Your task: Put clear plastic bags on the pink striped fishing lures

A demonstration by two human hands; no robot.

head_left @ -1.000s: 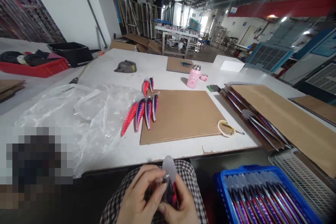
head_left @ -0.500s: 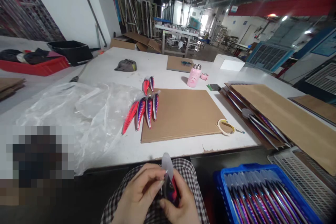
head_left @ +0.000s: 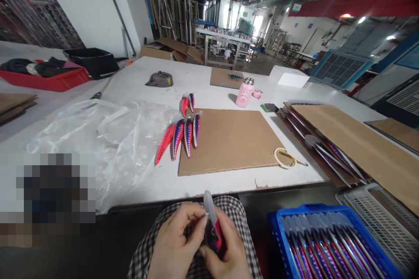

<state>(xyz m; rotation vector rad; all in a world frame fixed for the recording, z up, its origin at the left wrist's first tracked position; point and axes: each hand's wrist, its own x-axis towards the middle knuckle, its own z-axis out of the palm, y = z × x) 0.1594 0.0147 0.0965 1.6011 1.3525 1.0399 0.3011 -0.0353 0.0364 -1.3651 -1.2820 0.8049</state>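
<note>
Over my lap, my right hand [head_left: 227, 244] is wrapped round a fishing lure [head_left: 214, 236] with a dark and red body and a clear lip pointing up. My left hand [head_left: 183, 237] pinches at the lure's front end, near the base of the lip. Whatever sits between those left fingertips is too small to make out. Several red and purple striped lures [head_left: 177, 138] lie on the table, partly on the left edge of a brown cardboard sheet [head_left: 232, 144].
A blue basket [head_left: 278, 231] full of lures stands at the lower right. Stacked cardboard [head_left: 353, 139] with lures lies on the right. Crumpled clear plastic [head_left: 108, 135] covers the left side. A pink bottle [head_left: 245, 93] and a yellowish ring [head_left: 284, 158] are on the table.
The view has shifted slightly. Both hands keep hold at the lure, and the left fingers have moved a little at its front end.
</note>
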